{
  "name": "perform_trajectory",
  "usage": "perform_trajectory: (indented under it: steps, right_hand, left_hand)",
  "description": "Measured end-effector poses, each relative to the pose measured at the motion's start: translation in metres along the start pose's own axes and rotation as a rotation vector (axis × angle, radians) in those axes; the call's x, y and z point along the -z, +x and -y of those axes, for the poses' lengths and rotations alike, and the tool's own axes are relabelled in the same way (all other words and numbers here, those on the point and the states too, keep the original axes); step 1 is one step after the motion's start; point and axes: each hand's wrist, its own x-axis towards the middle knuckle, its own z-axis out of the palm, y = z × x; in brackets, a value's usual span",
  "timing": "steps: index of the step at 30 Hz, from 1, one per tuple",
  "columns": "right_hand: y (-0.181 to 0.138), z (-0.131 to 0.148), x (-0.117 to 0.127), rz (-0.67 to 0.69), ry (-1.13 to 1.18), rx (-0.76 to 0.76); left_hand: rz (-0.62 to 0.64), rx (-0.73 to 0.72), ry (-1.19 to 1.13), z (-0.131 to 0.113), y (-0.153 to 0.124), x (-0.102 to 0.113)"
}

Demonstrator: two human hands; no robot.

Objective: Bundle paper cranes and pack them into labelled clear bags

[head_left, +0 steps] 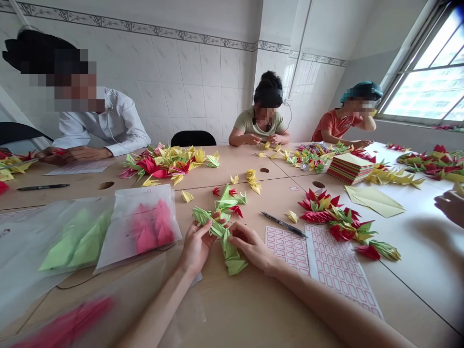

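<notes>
My left hand [195, 246] grips a bundle of green folded paper cranes [208, 221], nested closely together. Beside it, my right hand [251, 245] has its thumb and fingers closed on the green paper at the bundle's lower right. More green folded paper [231, 256] hangs down between the two hands toward the tabletop. Just beyond my fingers lie loose green cranes [228, 197] and a few small red ones [237, 211]. To the right of my right hand are sheets of red-outlined labels [288, 247], with a black pen [284, 224] across their top edge.
Clear bags hold pink cranes [165, 223] and green cranes [85, 237] at left. Mixed crane piles [163, 162] and a coloured paper stack [350, 168] lie farther back. Three people sit across the table [232, 309]; another person's hand [449, 205] enters at right.
</notes>
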Motion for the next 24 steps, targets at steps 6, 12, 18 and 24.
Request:
perform_trajectory:
  steps: [6,12,18,24]
  right_hand:
    - [0.001,-0.004,-0.001,-0.033,0.057,-0.023]
    - [0.005,-0.012,-0.001,0.004,0.175,-0.110]
    - [0.004,-0.010,-0.002,-0.006,0.151,-0.154]
    - [0.000,-0.008,-0.003,-0.035,-0.079,-0.041]
  left_hand:
    - [-0.011,-0.032,0.015,0.001,-0.001,-0.003]
    - [-0.085,-0.078,-0.035,-0.001,0.001,-0.001]
    - [-0.113,-0.131,-0.036,0.000,0.002,0.002]
    - [-0.162,-0.211,0.092,0.002,0.000,0.000]
